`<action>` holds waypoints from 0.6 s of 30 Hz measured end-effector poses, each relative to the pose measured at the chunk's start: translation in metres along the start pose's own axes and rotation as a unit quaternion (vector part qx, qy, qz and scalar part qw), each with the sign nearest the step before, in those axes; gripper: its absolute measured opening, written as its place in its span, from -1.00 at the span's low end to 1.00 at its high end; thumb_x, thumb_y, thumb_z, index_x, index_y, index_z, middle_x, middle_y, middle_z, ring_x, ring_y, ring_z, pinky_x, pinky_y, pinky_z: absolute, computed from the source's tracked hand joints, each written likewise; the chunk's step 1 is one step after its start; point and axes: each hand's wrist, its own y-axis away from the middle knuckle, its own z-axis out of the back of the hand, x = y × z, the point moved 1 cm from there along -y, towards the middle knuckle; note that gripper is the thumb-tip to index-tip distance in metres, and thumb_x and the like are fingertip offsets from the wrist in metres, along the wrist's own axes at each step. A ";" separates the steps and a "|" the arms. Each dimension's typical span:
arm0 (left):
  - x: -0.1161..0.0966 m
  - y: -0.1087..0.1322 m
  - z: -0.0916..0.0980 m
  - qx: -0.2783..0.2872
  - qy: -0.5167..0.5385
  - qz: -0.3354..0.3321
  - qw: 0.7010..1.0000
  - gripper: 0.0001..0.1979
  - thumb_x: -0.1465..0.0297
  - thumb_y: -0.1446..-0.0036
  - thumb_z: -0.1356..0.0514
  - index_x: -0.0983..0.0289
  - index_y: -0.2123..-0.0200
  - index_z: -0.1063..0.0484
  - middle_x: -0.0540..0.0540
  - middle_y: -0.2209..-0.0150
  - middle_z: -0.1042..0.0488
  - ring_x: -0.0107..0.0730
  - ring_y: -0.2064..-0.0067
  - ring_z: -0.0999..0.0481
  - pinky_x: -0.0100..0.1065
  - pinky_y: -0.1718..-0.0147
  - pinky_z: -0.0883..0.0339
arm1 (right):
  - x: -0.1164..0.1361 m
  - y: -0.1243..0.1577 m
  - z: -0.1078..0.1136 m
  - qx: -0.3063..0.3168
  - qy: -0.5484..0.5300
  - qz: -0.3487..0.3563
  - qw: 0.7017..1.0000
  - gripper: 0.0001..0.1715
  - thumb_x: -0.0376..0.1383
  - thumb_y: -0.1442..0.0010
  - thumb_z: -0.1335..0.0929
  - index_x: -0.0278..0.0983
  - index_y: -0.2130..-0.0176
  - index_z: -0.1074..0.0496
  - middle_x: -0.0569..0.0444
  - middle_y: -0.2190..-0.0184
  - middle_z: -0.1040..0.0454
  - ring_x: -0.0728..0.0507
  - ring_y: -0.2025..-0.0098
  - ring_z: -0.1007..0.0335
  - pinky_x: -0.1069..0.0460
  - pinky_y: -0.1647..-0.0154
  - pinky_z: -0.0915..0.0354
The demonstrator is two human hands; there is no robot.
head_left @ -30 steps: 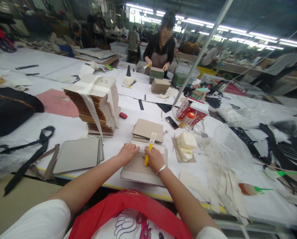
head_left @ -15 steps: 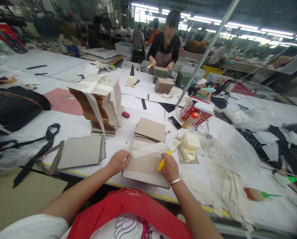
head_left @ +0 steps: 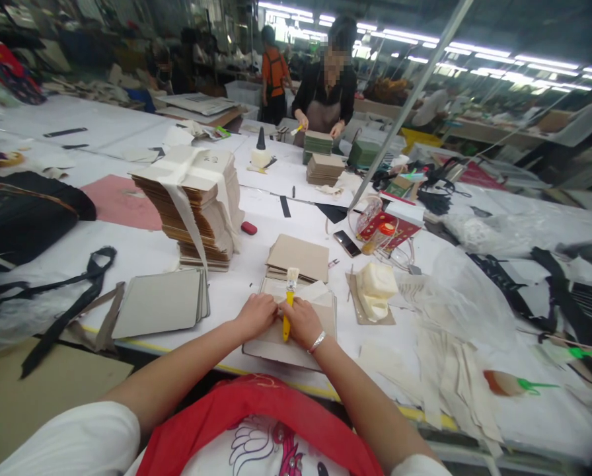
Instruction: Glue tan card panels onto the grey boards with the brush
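My right hand (head_left: 303, 322) grips a paintbrush (head_left: 289, 304) with a yellow handle, its pale bristles pointing away from me. My left hand (head_left: 258, 316) is closed right beside it, fingertips nearly touching the right hand's; what lies in them, if anything, is hidden. Both hands are over a beige cardboard panel (head_left: 271, 342) at the table's front edge. A whitish strip (head_left: 316, 291) lies across this panel, its middle covered by my hands. Just behind sits a small stack of beige boards (head_left: 298, 258).
A tall tied stack of boards (head_left: 197, 198) stands back left, with grey boards (head_left: 157, 304) in front. To the right are a cream block (head_left: 376, 284), a phone (head_left: 347, 243) and cloth strips (head_left: 454, 377). A metal pole (head_left: 405, 109) slants upward. A co-worker (head_left: 326, 92) stands across the table.
Both hands have come together over the panel's middle, the right moving left with the brush and the left moving right. The brush now points straight away from me.
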 end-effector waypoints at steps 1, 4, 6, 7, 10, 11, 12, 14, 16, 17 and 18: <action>-0.001 0.003 -0.001 -0.011 0.011 -0.027 1.000 -0.80 0.38 -0.12 -0.01 0.29 0.42 -0.40 0.14 0.38 -0.40 -0.23 0.23 -0.36 -0.25 0.26 -0.19 | -0.001 0.002 0.002 0.004 0.022 -0.004 1.000 -0.83 -0.33 -0.18 -0.21 -0.23 0.23 -0.35 -0.01 0.37 -0.40 -0.14 0.24 -0.24 0.00 0.25 -0.16; 0.006 0.019 -0.005 -0.078 0.080 -0.062 0.992 -0.78 0.33 -0.15 0.01 0.27 0.30 -0.39 0.12 0.31 -0.40 -0.30 0.19 -0.34 -0.28 0.19 -0.20 | -0.012 0.019 0.013 -0.018 0.074 -0.039 0.996 -0.73 -0.38 -0.20 -0.14 -0.21 0.25 -0.38 0.01 0.47 -0.35 -0.12 0.34 -0.23 0.01 0.30 -0.14; 0.027 0.036 -0.008 -0.155 0.114 -0.015 0.981 -0.77 0.32 -0.16 0.01 0.28 0.18 -0.33 0.15 0.21 -0.38 -0.32 0.11 -0.32 -0.28 0.12 -0.20 | -0.030 0.047 0.022 -0.048 0.089 -0.084 0.991 -0.64 -0.42 -0.19 -0.09 -0.25 0.22 -0.39 -0.04 0.49 -0.33 -0.15 0.37 -0.23 -0.02 0.34 -0.14; 0.043 0.047 -0.011 -0.189 0.113 0.024 0.975 -0.75 0.32 -0.15 0.00 0.29 0.13 -0.30 0.17 0.16 -0.37 -0.31 0.07 -0.31 -0.27 0.07 -0.18 | -0.044 0.064 0.024 -0.063 0.095 -0.112 0.987 -0.61 -0.44 -0.17 -0.07 -0.30 0.20 -0.39 -0.07 0.50 -0.31 -0.17 0.38 -0.23 -0.03 0.36 -0.15; 0.106 0.093 -0.024 -0.214 0.038 0.158 0.963 -0.63 0.28 -0.11 -0.05 0.32 0.03 -0.23 0.25 -0.01 -0.28 -0.23 -0.06 -0.22 -0.20 -0.04 -0.08 | -0.098 0.119 0.009 -0.113 0.157 -0.289 0.937 -0.69 -0.32 -0.15 -0.13 -0.27 0.23 -0.39 -0.03 0.58 -0.24 -0.21 0.44 -0.22 -0.05 0.43 -0.15; 0.128 0.110 -0.029 -0.193 0.004 0.202 0.960 -0.53 0.25 -0.06 -0.10 0.32 -0.02 -0.18 0.29 -0.07 -0.21 -0.17 -0.11 -0.16 -0.16 -0.06 -0.04 | -0.116 0.135 -0.003 -0.106 0.158 -0.338 0.922 -0.70 -0.27 -0.14 -0.15 -0.27 0.24 -0.38 -0.03 0.59 -0.23 -0.22 0.47 -0.22 -0.05 0.49 -0.14; 0.148 0.128 -0.034 -0.162 -0.028 0.245 0.956 -0.41 0.21 0.01 -0.16 0.32 -0.07 -0.13 0.31 -0.14 -0.13 -0.09 -0.16 -0.08 -0.12 -0.08 0.01 | -0.132 0.147 -0.017 -0.089 0.138 -0.366 0.916 -0.70 -0.23 -0.13 -0.15 -0.27 0.24 -0.38 -0.02 0.60 -0.24 -0.22 0.50 -0.23 -0.04 0.54 -0.13; 0.181 0.158 -0.043 -0.080 -0.072 0.317 0.942 -0.22 0.21 0.14 -0.25 0.27 -0.14 -0.04 0.31 -0.21 0.00 0.02 -0.22 0.06 -0.03 -0.10 0.08 | -0.152 0.163 -0.047 -0.046 0.077 -0.393 0.915 -0.70 -0.21 -0.11 -0.15 -0.26 0.24 -0.36 -0.01 0.62 -0.26 -0.22 0.54 -0.25 -0.04 0.58 -0.14; 0.203 0.178 -0.049 -0.005 -0.088 0.355 0.931 -0.19 0.27 0.16 -0.27 0.22 -0.17 0.01 0.30 -0.20 -0.03 0.04 -0.23 0.07 0.01 -0.08 0.09 | -0.158 0.168 -0.073 0.003 0.023 -0.417 0.909 -0.69 -0.22 -0.09 -0.16 -0.26 0.23 -0.36 -0.04 0.57 -0.31 -0.23 0.51 -0.31 -0.04 0.57 -0.18; 0.210 0.184 -0.051 0.020 -0.092 0.360 0.928 -0.22 0.33 0.13 -0.25 0.22 -0.17 0.01 0.29 -0.18 -0.09 0.01 -0.21 0.00 -0.01 -0.07 0.05 | -0.159 0.167 -0.082 0.027 0.003 -0.427 0.904 -0.68 -0.25 -0.06 -0.17 -0.28 0.21 -0.36 -0.07 0.54 -0.34 -0.24 0.47 -0.34 -0.04 0.54 -0.21; 0.215 0.187 -0.052 0.034 -0.095 0.357 0.929 -0.26 0.40 0.11 -0.22 0.23 -0.16 -0.01 0.29 -0.13 -0.17 -0.02 -0.17 -0.10 -0.04 -0.05 0.00 | -0.158 0.164 -0.088 0.049 -0.012 -0.433 0.900 -0.66 -0.29 -0.03 -0.18 -0.29 0.19 -0.35 -0.09 0.49 -0.37 -0.24 0.42 -0.37 -0.04 0.49 -0.24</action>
